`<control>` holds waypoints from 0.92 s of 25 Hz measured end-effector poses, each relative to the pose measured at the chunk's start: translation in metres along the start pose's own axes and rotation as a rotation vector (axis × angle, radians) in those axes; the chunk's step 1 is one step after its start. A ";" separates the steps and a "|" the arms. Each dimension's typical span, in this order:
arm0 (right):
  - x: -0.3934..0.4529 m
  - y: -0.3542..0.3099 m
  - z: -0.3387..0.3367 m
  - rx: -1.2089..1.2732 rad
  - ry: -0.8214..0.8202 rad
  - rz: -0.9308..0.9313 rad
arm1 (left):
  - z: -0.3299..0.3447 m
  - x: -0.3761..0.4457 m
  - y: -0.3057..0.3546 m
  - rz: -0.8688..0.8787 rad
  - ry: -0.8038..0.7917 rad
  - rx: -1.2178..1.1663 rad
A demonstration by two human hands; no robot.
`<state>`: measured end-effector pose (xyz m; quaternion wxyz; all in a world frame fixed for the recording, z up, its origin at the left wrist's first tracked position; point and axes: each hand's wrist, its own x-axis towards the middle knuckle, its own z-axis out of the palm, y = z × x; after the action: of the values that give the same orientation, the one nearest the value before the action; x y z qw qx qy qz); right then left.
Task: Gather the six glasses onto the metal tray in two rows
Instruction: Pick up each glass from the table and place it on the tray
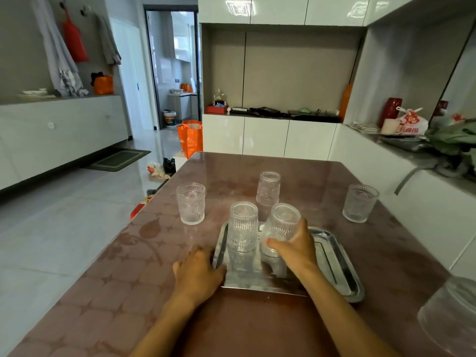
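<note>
Right hand (296, 247) grips tilted glass (280, 226) over tray (342, 269); left hand (198, 273) rests open.

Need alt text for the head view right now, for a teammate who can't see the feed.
The right hand holds a tilted glass over the metal tray, beside an upright glass already on it, while the left hand rests at the tray's left edge. Four more glasses wait on the brown table: left, far centre, right, near right.
</note>
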<state>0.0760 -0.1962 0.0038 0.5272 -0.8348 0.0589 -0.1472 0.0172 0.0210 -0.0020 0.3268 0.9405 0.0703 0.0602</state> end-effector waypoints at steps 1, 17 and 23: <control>0.004 0.005 0.006 -0.008 0.000 0.001 | 0.002 0.002 -0.002 0.007 -0.004 -0.008; -0.101 0.007 -0.133 0.016 0.508 -0.411 | 0.010 -0.008 -0.005 0.125 0.094 0.029; -0.122 0.052 -0.212 -0.324 0.632 0.051 | 0.009 -0.014 0.001 0.125 0.082 0.096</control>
<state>-0.1022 -0.3712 0.0194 0.3470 -0.8192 0.2623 -0.3736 0.0051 0.0125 -0.0091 0.2737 0.9545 0.0274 0.1153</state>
